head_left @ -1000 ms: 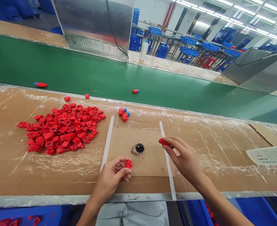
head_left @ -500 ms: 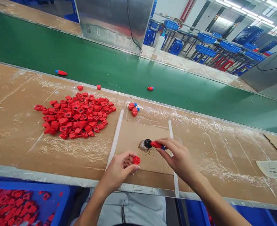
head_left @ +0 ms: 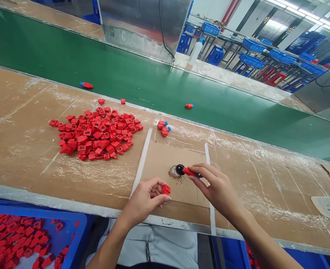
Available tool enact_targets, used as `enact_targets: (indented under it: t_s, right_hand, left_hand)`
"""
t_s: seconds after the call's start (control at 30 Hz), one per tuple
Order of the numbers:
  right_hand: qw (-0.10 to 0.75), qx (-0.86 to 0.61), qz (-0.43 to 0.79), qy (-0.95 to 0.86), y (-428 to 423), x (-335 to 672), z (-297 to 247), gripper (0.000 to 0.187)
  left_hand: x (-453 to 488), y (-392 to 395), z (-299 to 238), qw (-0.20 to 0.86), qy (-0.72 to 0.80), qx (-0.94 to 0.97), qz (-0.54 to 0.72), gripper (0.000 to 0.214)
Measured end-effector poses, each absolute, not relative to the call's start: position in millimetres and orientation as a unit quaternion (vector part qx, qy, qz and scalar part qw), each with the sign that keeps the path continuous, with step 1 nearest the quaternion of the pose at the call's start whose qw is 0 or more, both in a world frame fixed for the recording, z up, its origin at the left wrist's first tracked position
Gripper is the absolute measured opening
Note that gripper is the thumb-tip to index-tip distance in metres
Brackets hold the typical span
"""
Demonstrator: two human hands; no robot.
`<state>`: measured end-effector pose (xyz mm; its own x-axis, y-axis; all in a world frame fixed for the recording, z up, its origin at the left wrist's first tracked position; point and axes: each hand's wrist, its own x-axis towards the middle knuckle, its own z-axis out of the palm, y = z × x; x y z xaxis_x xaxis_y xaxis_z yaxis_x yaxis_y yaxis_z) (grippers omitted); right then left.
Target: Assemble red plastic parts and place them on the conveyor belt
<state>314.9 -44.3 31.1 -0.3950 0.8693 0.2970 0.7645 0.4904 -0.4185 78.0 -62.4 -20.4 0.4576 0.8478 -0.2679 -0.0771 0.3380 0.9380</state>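
My left hand (head_left: pixel 146 200) is closed, pinching a small red plastic part (head_left: pixel 166 189) near the front edge of the cardboard-covered bench (head_left: pixel 27 157). My right hand (head_left: pixel 215 186) is closed on a slim red piece with a blue end (head_left: pixel 190 172), whose tip touches a small round black cup (head_left: pixel 178 170) set in the cardboard. A large heap of red plastic parts (head_left: pixel 97 132) lies to the left. A few red and blue pieces (head_left: pixel 163 128) sit just beyond the cup.
A green conveyor belt (head_left: pixel 125 74) runs behind the bench and carries a few stray red pieces (head_left: pixel 188 106). A blue bin with red parts (head_left: pixel 21 235) sits below at front left. A metal housing (head_left: pixel 142 22) stands over the belt. A paper sheet (head_left: pixel 329 205) lies at right.
My right hand brought the red piece left and down to the black cup. My left hand kept its red part. The view shifted, showing the blue bin at lower left.
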Motion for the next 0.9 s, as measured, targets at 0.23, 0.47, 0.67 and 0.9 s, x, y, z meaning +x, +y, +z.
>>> enact_targets:
  t_s: [0.23, 0.47, 0.67, 0.9]
  right_hand:
    - [0.243, -0.497, 0.104, -0.826, -46.6, 313.7, 28.6, 0.017]
    - [0.241, -0.495, 0.104, -0.828, -46.4, 312.2, 27.4, 0.016]
    - [0.237, -0.486, 0.091, -0.836, -46.5, 310.0, 33.1, 0.018]
    - [0.234, -0.489, 0.07, -0.838, -45.5, 308.2, 30.8, 0.02]
  left_hand:
    - [77.9, -62.5, -21.5, 0.707, 0.407, 0.476, 0.329, 0.014]
    - [78.2, -63.2, -22.2, 0.706, 0.41, 0.474, 0.329, 0.016]
    - [77.4, -62.9, -20.1, 0.715, 0.405, 0.465, 0.33, 0.015]
    - [74.4, -63.5, -20.6, 0.742, 0.392, 0.433, 0.33, 0.019]
